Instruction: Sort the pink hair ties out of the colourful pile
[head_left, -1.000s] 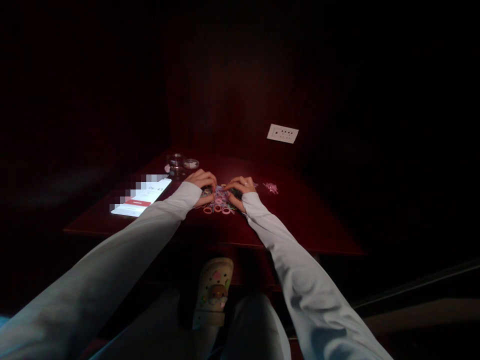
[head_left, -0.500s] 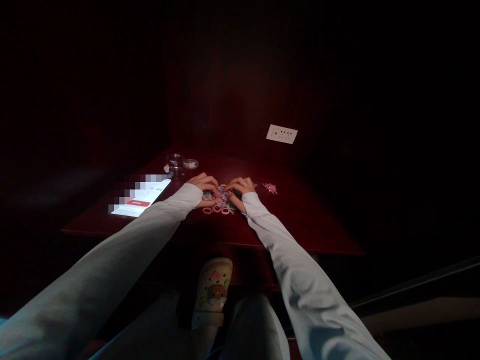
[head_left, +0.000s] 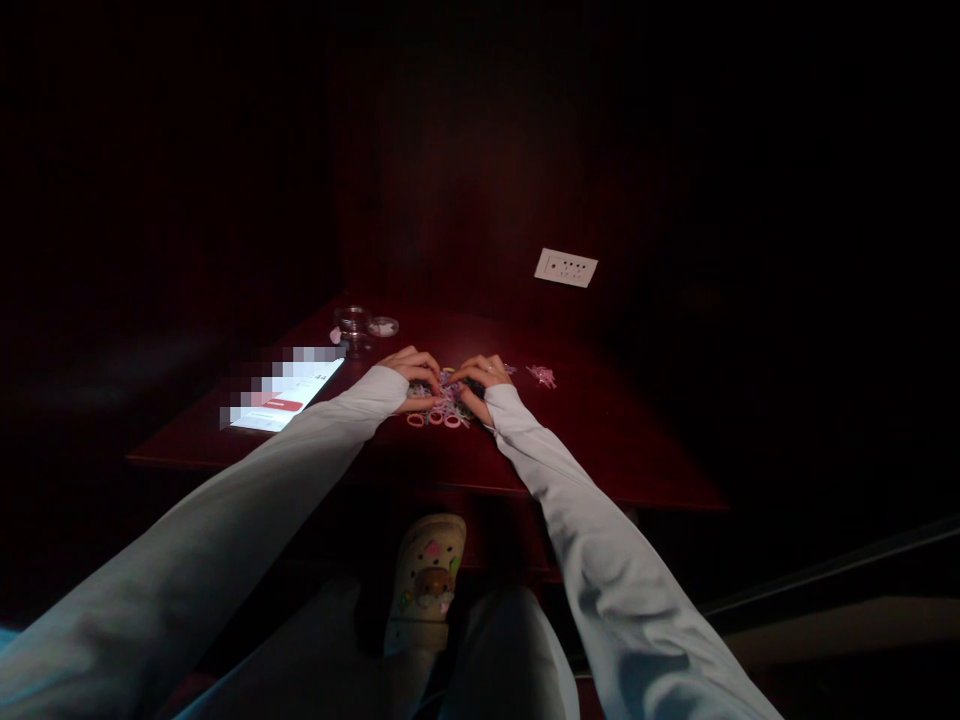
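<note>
On the dark red table lies a pile of small coloured hair ties (head_left: 445, 412), mostly pink, purple and green, a few of them lying as rings at the near edge. My left hand (head_left: 411, 372) is at the left side of the pile, its fingers curved and its thumb apart from them. From the other side, my right hand (head_left: 484, 376) reaches in with bent fingers and the thumb lower down. Both hands touch the pile, and their fingers partly cover it. I make out no single tie held in either hand. A small pink heap (head_left: 542, 377) lies right of my right hand.
A lit phone (head_left: 289, 395) lies on the table (head_left: 600, 450) at the left. Behind it stand a clear jar (head_left: 352, 325) and a round lid (head_left: 383, 327). A white socket plate (head_left: 566, 267) is on the back wall. Below the table edge shows a decorated clog (head_left: 427, 575).
The view has shifted very slightly. Both hands stay at the pile in almost the same pose, with only tiny finger movement.
</note>
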